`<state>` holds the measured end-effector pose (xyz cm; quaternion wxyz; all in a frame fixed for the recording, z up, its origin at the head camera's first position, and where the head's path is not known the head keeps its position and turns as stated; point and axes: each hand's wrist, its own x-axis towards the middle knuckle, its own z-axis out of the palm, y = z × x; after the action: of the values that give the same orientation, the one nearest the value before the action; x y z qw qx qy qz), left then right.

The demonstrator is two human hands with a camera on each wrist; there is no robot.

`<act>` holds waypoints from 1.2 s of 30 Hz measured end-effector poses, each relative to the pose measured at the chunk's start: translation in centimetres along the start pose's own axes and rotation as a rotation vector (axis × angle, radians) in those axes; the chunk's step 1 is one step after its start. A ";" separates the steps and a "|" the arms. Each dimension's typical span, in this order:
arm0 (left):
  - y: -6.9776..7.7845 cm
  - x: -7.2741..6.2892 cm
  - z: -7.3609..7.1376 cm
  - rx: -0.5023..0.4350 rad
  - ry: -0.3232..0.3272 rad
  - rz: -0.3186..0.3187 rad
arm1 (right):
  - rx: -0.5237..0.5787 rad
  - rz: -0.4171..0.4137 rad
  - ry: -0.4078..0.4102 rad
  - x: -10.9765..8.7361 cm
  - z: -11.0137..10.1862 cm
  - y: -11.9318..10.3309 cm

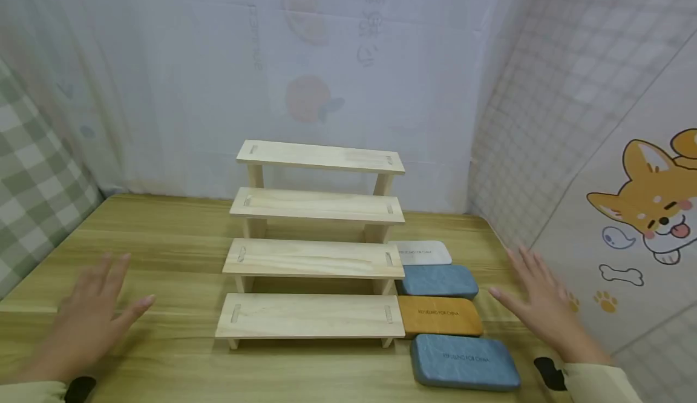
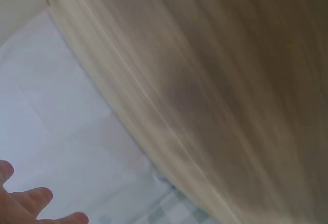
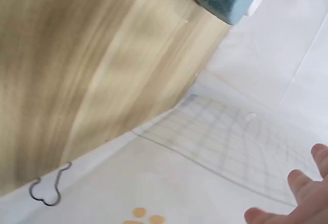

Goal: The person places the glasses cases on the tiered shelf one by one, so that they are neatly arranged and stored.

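A pale wooden rack with stepped shelves (image 1: 310, 315) stands mid-table. Along its right side lie several glasses-case-like boxes: a white one (image 1: 422, 253) at the back, a blue one (image 1: 438, 281), an orange one (image 1: 442, 316) and a larger-looking blue one (image 1: 465, 362) in front. My left hand (image 1: 89, 318) hovers left of the rack, fingers spread, holding nothing. To the right of the boxes, my right hand (image 1: 544, 306) is likewise spread, touching none of them. Fingertips of each hand show at the edge of its own wrist view.
The wood-grain table (image 1: 163, 239) carries the rack and boxes. Behind it hangs a pale printed cloth (image 1: 196, 88). A green checked cloth (image 1: 38, 143) borders the left, and a cloth with a cartoon dog (image 1: 661, 209) borders the right.
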<state>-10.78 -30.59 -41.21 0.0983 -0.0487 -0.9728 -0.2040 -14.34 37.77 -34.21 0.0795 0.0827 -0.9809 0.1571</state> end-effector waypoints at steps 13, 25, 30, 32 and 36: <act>2.6 -0.2 0.6 -0.394 -0.178 -0.076 | 0.310 -0.018 -0.038 -2.6 1.3 1.0; 4.5 0.3 2.2 -0.563 -0.280 -0.095 | 0.445 -0.011 -0.239 -4.4 2.5 2.9; 5.5 0.6 2.7 -0.690 -0.307 -0.138 | 0.506 -0.077 -0.274 -5.2 3.2 3.8; 5.8 0.6 2.8 -0.745 -0.326 -0.160 | 0.532 -0.065 -0.312 -5.4 3.2 4.1; 6.3 0.7 3.0 -0.819 -0.357 -0.204 | 0.571 -0.034 -0.397 -5.6 3.3 4.5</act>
<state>-11.09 -23.57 -41.33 -0.1187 -0.0220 -0.8135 -0.5689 -10.16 41.71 -39.67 -0.1365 0.1468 -0.8922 0.4048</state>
